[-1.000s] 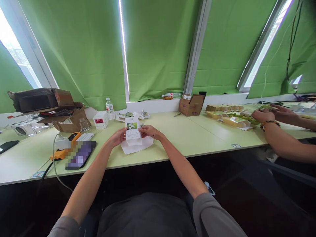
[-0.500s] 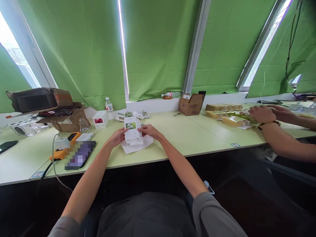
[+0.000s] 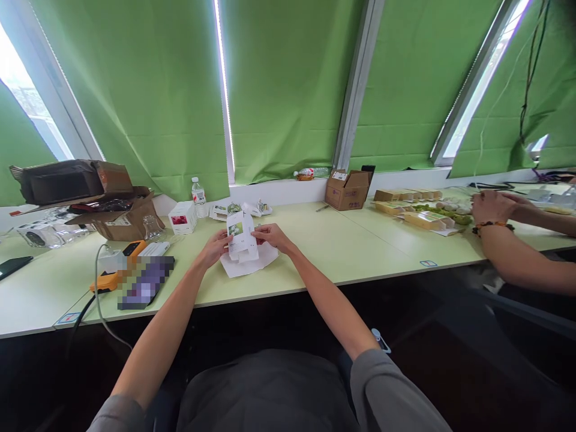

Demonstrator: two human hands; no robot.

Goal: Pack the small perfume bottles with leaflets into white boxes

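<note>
White carton (image 3: 243,240) held between two hands.
Left hand (image 3: 214,248) grips its left edge, right hand (image 3: 275,237) pinches its right; white sheet (image 3: 261,259) beneath, on table (image 3: 315,258).

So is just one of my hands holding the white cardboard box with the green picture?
No, your left hand and right hand both hold the box, one at each side.

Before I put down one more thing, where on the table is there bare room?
The widest free patch of table lies between your right hand and the yellow boxes; a smaller one, between the black device and orange tool. It is crowded around the phone and behind the held carton.
</note>
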